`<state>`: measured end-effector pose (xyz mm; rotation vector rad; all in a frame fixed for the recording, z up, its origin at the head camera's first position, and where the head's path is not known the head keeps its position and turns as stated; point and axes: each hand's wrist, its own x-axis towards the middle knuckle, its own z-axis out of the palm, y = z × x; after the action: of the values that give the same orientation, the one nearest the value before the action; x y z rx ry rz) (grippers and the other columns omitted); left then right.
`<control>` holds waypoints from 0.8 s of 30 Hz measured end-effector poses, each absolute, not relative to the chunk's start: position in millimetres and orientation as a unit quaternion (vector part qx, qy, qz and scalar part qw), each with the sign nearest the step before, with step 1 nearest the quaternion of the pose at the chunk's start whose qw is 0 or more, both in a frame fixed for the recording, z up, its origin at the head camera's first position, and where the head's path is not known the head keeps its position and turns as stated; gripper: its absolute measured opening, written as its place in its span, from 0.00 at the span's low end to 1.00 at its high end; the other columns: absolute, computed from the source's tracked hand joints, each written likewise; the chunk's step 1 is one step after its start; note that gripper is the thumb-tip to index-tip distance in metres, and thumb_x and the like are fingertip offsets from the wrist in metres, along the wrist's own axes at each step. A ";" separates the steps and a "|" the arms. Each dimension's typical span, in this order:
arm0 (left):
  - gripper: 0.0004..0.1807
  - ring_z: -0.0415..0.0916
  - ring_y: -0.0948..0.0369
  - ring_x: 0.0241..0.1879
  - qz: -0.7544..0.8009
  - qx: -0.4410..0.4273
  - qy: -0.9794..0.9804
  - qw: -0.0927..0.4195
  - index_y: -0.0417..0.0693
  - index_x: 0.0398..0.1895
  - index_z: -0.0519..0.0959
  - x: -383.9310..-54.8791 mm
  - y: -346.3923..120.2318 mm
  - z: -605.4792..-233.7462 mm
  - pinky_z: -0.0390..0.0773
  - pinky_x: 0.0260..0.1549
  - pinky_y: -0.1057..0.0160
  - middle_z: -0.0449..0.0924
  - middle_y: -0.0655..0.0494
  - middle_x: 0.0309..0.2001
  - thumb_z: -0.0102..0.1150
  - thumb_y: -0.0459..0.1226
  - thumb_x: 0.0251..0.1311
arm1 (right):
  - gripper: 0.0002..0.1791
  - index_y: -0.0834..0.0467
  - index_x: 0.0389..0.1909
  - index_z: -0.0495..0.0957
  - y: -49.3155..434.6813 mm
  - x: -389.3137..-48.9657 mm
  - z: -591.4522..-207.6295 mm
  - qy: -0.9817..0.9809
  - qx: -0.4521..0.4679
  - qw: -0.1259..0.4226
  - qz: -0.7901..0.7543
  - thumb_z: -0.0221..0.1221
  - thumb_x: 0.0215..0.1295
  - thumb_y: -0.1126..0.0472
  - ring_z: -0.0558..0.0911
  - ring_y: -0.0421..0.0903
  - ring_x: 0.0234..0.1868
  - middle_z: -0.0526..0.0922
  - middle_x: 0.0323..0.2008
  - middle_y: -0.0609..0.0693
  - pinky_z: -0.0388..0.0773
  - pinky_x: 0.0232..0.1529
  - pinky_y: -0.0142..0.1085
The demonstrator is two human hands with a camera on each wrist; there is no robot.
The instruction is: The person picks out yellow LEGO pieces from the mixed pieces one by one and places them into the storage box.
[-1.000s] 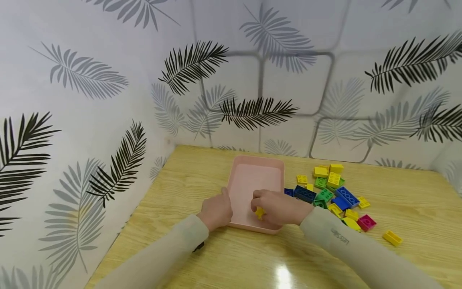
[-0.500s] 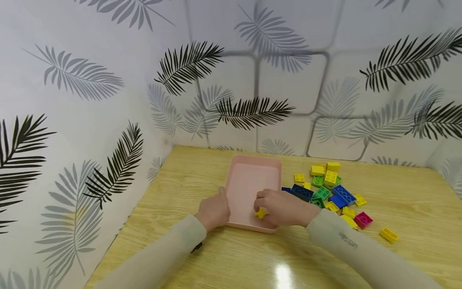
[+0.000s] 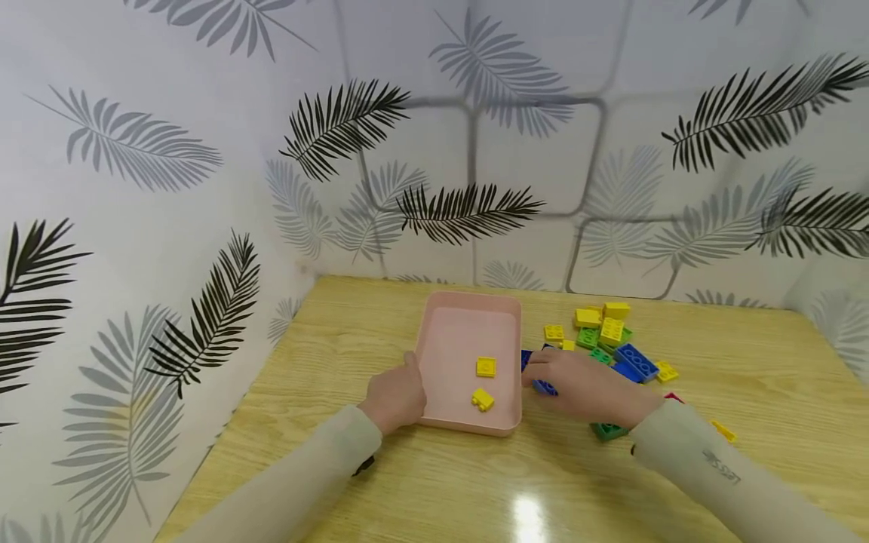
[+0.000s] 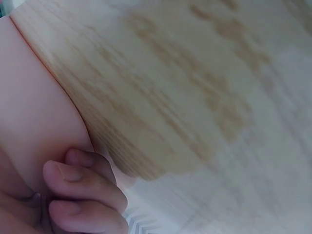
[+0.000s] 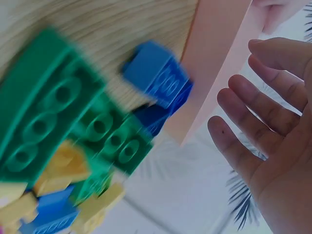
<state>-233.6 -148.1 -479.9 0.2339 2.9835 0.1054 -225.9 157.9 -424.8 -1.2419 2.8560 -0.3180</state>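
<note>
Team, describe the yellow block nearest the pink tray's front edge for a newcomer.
On the wood-grain table, find the pink tray. Inside, look toward its front edge for a small yellow block. It lies askew, while the other yellow block, farther back, sits roughly square to the tray.

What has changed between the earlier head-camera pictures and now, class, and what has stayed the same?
The right hand has let go of the lower yellow brick and moved right, out of the pink tray, beside its right wall. A second yellow brick, previously hidden, now shows there. The left hand still holds the tray's left edge.
</note>
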 end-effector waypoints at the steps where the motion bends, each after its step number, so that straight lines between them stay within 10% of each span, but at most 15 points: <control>1: 0.36 0.64 0.62 0.12 0.036 0.077 0.994 0.074 0.29 0.72 0.53 -233.4 -147.8 -480.3 0.67 0.12 0.61 0.70 0.54 0.14 0.53 0.38 0.67 | 0.10 0.50 0.46 0.85 163.9 -224.7 -423.8 0.915 -0.390 0.009 -0.101 0.68 0.63 0.59 0.81 0.41 0.43 0.83 0.45 0.43 0.81 0.42 0.37; 24: 0.36 0.66 0.61 0.13 0.050 0.072 0.993 0.079 0.29 0.74 0.51 -235.8 -148.6 -482.4 0.69 0.14 0.59 0.72 0.53 0.15 0.50 0.38 0.69 | 0.11 0.48 0.43 0.84 260.4 -196.8 -425.8 0.949 -0.302 0.023 -0.085 0.70 0.59 0.61 0.84 0.46 0.43 0.83 0.44 0.44 0.83 0.42 0.43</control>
<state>-235.8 -148.6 -482.4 0.2150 2.9721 0.1503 -196.8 260.4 -425.8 -0.9362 2.9393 -0.2627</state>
